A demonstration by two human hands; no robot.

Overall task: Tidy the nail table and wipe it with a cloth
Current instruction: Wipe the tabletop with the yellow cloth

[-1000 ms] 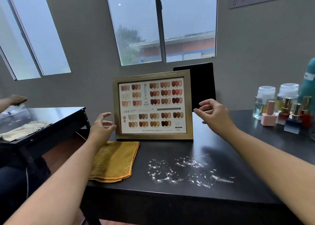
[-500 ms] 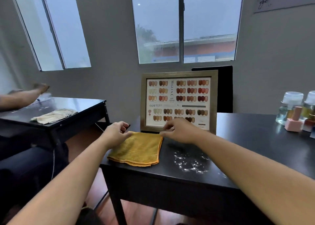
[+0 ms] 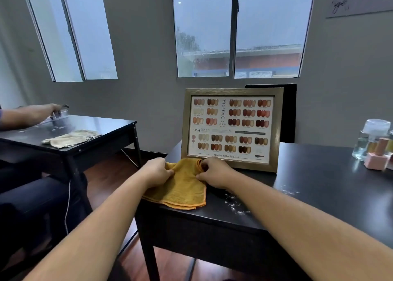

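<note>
The mustard-yellow cloth (image 3: 180, 187) lies at the near left corner of the black nail table (image 3: 319, 185), its front hem hanging slightly over the table's edge. Both hands are on it: the left hand (image 3: 157, 172) pinches the cloth's left part, the fabric bunched under its fingers, and the right hand (image 3: 214, 174) pinches the far right corner, which is lifted and curled back toward the fingertips. Between the two grips the cloth is rumpled into a ridge; nearer the person it lies flat. Just beyond the hands stands the framed nail colour chart (image 3: 231, 129), upright and leaning slightly back, its lower edge touching or nearly touching the cloth's far side. To the right of the right-hand grip, white powder (image 3: 236, 204) is scattered on the tabletop, partly hidden by the forearm. Well off to the right, near the table's far edge, are a clear jar (image 3: 370, 138) and a pink polish bottle (image 3: 377, 157). On a second table to the left lies a beige cloth (image 3: 71, 138).
</note>
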